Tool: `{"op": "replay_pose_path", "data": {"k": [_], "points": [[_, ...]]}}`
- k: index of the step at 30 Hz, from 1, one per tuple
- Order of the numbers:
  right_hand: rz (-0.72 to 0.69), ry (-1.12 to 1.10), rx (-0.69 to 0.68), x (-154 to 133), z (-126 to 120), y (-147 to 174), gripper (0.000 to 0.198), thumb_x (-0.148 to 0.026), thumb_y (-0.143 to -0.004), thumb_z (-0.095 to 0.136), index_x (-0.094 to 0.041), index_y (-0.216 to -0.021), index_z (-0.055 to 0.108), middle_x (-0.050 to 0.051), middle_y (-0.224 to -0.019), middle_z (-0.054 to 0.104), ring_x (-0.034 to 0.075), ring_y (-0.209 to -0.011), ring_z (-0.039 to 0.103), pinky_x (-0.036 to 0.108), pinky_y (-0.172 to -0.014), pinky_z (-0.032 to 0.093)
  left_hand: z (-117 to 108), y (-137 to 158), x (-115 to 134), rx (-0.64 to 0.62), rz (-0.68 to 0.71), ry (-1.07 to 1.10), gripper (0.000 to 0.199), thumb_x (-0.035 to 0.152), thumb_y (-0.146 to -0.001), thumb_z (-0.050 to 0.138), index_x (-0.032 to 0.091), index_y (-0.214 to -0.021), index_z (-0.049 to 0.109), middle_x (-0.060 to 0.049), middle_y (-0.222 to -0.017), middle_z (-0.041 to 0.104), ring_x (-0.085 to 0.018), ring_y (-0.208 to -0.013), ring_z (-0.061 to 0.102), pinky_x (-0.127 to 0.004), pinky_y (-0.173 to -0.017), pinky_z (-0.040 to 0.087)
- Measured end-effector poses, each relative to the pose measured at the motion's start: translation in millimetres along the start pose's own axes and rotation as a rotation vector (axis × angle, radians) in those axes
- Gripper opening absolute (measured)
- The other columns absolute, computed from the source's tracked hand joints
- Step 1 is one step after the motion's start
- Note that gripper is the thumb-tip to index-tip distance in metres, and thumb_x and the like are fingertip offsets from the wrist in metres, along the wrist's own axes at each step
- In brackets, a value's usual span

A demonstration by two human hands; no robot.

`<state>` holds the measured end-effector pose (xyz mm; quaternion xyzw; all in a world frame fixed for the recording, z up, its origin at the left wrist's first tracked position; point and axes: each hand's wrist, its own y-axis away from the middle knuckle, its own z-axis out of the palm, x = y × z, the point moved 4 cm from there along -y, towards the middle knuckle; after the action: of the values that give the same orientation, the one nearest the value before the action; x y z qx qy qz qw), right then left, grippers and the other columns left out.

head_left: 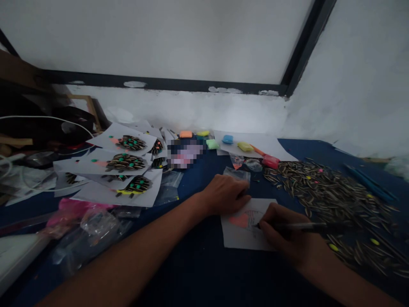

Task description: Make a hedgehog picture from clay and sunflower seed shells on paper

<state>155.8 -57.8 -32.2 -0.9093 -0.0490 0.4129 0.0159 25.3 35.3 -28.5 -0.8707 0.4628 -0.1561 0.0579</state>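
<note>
A white sheet of paper [238, 239] lies on the dark blue table, bearing a salmon-coloured patch [240, 220] and a drawn outline with short pen marks inside. In my right hand [289, 232] is a dark pen [308, 227], its tip at the marks near the sheet's middle. My left hand [225, 194] rests on the sheet's upper left edge, with thumb and fingers apart and the fingertips partly hidden. A clear plastic bag [237, 174] lies just beyond that hand.
Loose striped sunflower seeds [338, 192] spread over the right side. Finished-looking seed hedgehog sheets [124, 164] overlap at the left. Plastic wrappers [99, 224] lie below them. Coloured clay packs [245, 146] sit at the back on white paper [271, 147]. Blue tweezers [370, 183] lie far right.
</note>
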Motion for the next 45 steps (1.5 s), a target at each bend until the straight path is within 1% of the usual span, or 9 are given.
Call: {"op": "replay_pose_path", "data": {"k": [5,12,17,22,25,29,33,39,45], "points": [[0.010,0.018,-0.030,0.5,0.3,1.8,0.021,-0.032,-0.081,0.052,-0.022,-0.063,0.050,-0.005,-0.051,0.044,0.011,-0.047,0.041,0.024,-0.044,0.027,-0.6,-0.2,0.4,-0.014,-0.007,0.006,0.021,0.037,-0.088,0.047,0.019,-0.081,0.055,-0.003,-0.079,0.066,-0.019,-0.073,0.061,-0.029,-0.064,0.040],[0.000,0.001,-0.053,-1.7,-0.1,2.3,0.021,-0.032,-0.080,0.054,-0.022,-0.063,0.049,-0.005,-0.051,0.043,0.010,-0.046,0.039,0.024,-0.043,0.026,-0.2,-0.5,0.4,-0.012,-0.006,-0.004,0.021,0.037,-0.088,0.047,0.019,-0.083,0.057,-0.003,-0.079,0.066,-0.019,-0.073,0.061,-0.029,-0.064,0.041],[0.030,-0.018,-0.064,-1.0,0.0,2.6,0.022,-0.032,-0.081,0.054,-0.021,-0.063,0.048,-0.006,-0.050,0.041,0.010,-0.047,0.039,0.023,-0.044,0.026,-0.9,-0.2,0.6,-0.007,0.000,-0.003,0.020,0.036,-0.088,0.047,0.019,-0.081,0.055,-0.003,-0.080,0.066,-0.019,-0.074,0.061,-0.028,-0.062,0.039],[0.043,-0.023,-0.070,0.4,0.3,1.8,0.022,-0.032,-0.080,0.055,-0.021,-0.062,0.050,-0.005,-0.051,0.043,0.010,-0.047,0.040,0.023,-0.044,0.027,-1.4,-0.4,0.5,-0.004,-0.001,-0.008,0.020,0.037,-0.087,0.047,0.019,-0.081,0.055,-0.002,-0.079,0.066,-0.019,-0.073,0.061,-0.028,-0.061,0.039],[0.032,-0.049,-0.038,1.1,-1.4,1.2,0.023,-0.033,-0.081,0.053,-0.021,-0.062,0.047,-0.005,-0.051,0.042,0.010,-0.047,0.038,0.023,-0.044,0.027,-1.8,-0.4,0.4,-0.003,-0.004,-0.008,0.021,0.037,-0.087,0.047,0.019,-0.081,0.055,-0.002,-0.078,0.066,-0.019,-0.073,0.061,-0.028,-0.061,0.039],[0.029,-0.025,0.011,1.4,-4.1,1.0,0.022,-0.030,-0.080,0.054,-0.022,-0.061,0.046,-0.005,-0.052,0.041,0.010,-0.048,0.039,0.023,-0.044,0.028,-1.9,-0.1,0.8,-0.010,-0.003,0.001,0.020,0.036,-0.087,0.047,0.019,-0.080,0.055,-0.003,-0.079,0.066,-0.018,-0.073,0.061,-0.028,-0.063,0.040],[0.013,0.003,0.003,0.8,-4.6,0.8,0.022,-0.031,-0.080,0.055,-0.022,-0.061,0.047,-0.005,-0.051,0.041,0.011,-0.047,0.038,0.024,-0.044,0.026,-0.9,0.1,0.4,-0.010,-0.004,0.005,0.020,0.036,-0.088,0.047,0.019,-0.081,0.056,-0.003,-0.080,0.066,-0.018,-0.074,0.061,-0.028,-0.064,0.040],[0.039,0.014,-0.051,2.0,-1.9,0.5,0.022,-0.030,-0.083,0.051,-0.022,-0.064,0.046,-0.005,-0.052,0.042,0.011,-0.048,0.040,0.024,-0.046,0.028,-0.9,-0.2,0.2,0.005,0.001,0.005,0.020,0.037,-0.088,0.047,0.020,-0.081,0.055,-0.002,-0.078,0.066,-0.019,-0.073,0.061,-0.028,-0.062,0.039],[0.021,0.042,-0.012,1.0,-4.5,0.3,0.021,-0.029,-0.080,0.054,-0.021,-0.062,0.047,-0.004,-0.052,0.043,0.011,-0.049,0.041,0.024,-0.046,0.028,-2.6,0.0,1.6,-0.021,-0.017,0.000,0.021,0.037,-0.088,0.047,0.019,-0.081,0.056,-0.004,-0.080,0.066,-0.019,-0.075,0.061,-0.029,-0.063,0.040]]}}
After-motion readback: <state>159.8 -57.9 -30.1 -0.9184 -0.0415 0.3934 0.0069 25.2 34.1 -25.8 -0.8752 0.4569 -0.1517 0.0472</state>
